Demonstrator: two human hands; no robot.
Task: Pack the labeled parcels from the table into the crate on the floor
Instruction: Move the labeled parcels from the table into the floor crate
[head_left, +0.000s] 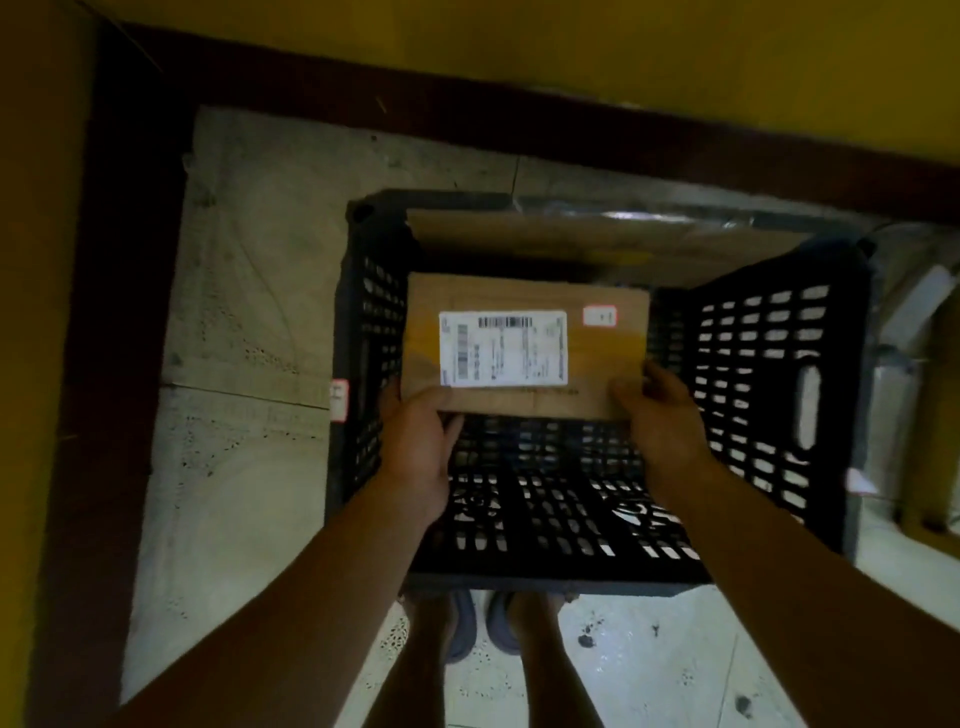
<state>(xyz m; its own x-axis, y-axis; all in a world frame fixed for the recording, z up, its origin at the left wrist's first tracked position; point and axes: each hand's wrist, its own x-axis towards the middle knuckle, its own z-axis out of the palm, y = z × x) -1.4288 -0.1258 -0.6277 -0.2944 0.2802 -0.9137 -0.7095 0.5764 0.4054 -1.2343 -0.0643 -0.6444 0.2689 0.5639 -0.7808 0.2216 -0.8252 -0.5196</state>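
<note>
Cardboard parcel (524, 345), left hand (415, 441), right hand (662, 421) gripping

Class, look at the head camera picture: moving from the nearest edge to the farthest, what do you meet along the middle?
Feet in sandals → near crate wall → held cardboard parcel → second parcel leaning at the crate's far side → dark red skirting → yellow wall.

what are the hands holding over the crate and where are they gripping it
Both hands hold a labeled cardboard parcel by its near edge: left hand at the near-left corner, right hand at the near-right corner.
</note>
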